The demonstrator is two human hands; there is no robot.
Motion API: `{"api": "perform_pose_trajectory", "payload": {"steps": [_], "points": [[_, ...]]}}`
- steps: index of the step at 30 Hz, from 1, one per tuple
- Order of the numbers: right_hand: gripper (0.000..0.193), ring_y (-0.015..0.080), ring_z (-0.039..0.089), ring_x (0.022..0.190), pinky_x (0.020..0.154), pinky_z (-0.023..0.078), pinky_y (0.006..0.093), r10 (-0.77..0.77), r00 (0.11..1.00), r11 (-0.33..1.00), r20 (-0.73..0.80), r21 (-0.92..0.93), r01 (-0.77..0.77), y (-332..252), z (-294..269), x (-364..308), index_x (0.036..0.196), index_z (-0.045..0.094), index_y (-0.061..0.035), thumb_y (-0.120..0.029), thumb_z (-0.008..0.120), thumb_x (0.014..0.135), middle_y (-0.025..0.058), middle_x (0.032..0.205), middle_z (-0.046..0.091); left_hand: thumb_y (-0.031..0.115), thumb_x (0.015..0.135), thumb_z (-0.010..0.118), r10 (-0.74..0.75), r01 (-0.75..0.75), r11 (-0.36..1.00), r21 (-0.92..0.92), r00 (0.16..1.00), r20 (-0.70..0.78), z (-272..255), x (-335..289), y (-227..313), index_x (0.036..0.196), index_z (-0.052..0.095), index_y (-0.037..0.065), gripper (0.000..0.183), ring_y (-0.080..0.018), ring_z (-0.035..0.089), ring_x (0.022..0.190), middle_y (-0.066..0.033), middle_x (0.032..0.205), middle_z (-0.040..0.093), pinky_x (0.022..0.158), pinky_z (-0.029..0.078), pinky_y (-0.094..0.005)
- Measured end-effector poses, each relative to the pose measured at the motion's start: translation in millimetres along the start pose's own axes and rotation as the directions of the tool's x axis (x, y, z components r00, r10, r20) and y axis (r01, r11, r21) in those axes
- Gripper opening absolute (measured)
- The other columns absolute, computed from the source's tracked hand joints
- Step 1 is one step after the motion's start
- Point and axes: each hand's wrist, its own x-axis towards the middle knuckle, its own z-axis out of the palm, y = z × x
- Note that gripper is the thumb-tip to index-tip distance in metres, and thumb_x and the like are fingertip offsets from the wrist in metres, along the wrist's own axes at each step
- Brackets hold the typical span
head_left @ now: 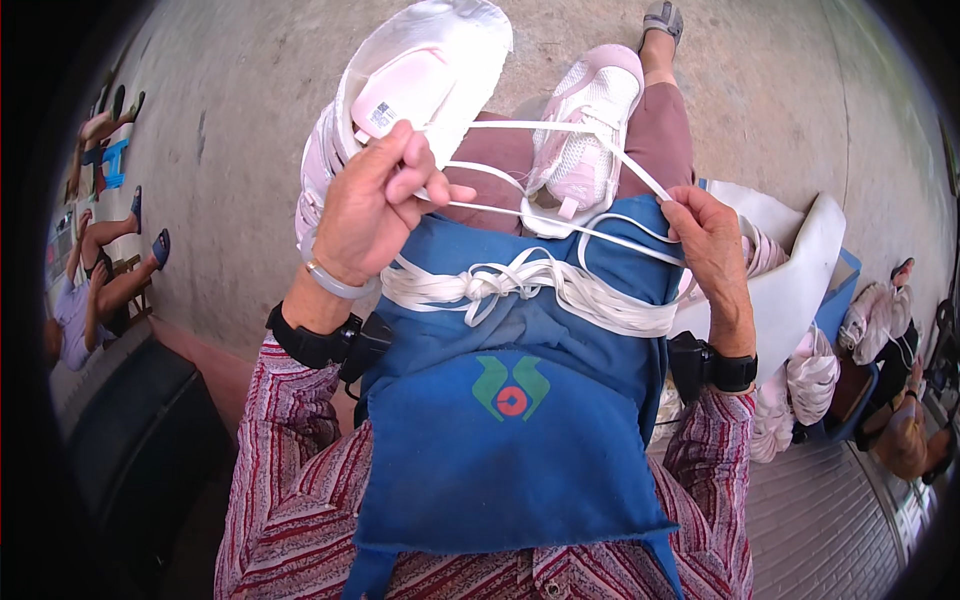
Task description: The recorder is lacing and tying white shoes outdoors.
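Observation:
A white and pale pink sneaker [590,130] rests on my lap, its toe pointing away from me. White shoelace [545,125] runs in taut strands across it between my hands. My left hand [385,195] pinches the lace left of the sneaker, some fingers loosely bent. Across from it, my right hand [710,240] grips the lace between thumb and fingertips. Just beyond my left hand is a white, open-mouthed holder [475,65] with a pale pink piece [410,90] bearing a printed label. Nearer me, a knotted bundle of white laces [520,285] lies over my blue apron [510,460].
To the right, a curled white sheet [800,240] stands by a blue bin [840,290], with more pink-white shoes [812,375] beside it. People sit at the left [95,290] and right edges. A dark padded piece [135,430] is at lower left.

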Motion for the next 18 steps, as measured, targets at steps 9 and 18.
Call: {"api": "perform_pose_trajectory", "payload": {"steps": [9,18], "points": [[0.021,0.0084,0.049,0.066,0.060,0.041,0.0233,0.005,0.991,0.999,-0.135,-0.039,-0.011,51,-22,5,0.086,0.064,0.0019,-0.018,0.059,0.083,0.0013,0.067,0.057,0.021,0.098,0.035,0.124,-0.138,0.965,-0.221,0.989,-0.076,-35,-7,32,0.082,0.046,0.009,0.023,-0.0041,0.030,0.048,0.0064,0.056,0.032,0.054,0.033,-0.0219],[0.020,0.0068,0.044,0.060,0.055,0.037,0.0224,0.054,0.994,0.991,-0.100,-0.115,-0.065,48,-38,3,0.081,0.063,0.0031,-0.017,0.058,0.083,-0.0015,0.064,0.053,0.017,0.095,0.044,0.251,-0.273,0.886,-0.375,0.962,-0.108,-118,-39,59,0.088,0.049,0.005,0.015,-0.0082,0.037,0.054,0.0032,0.061,0.039,0.062,0.037,-0.0257]]}}
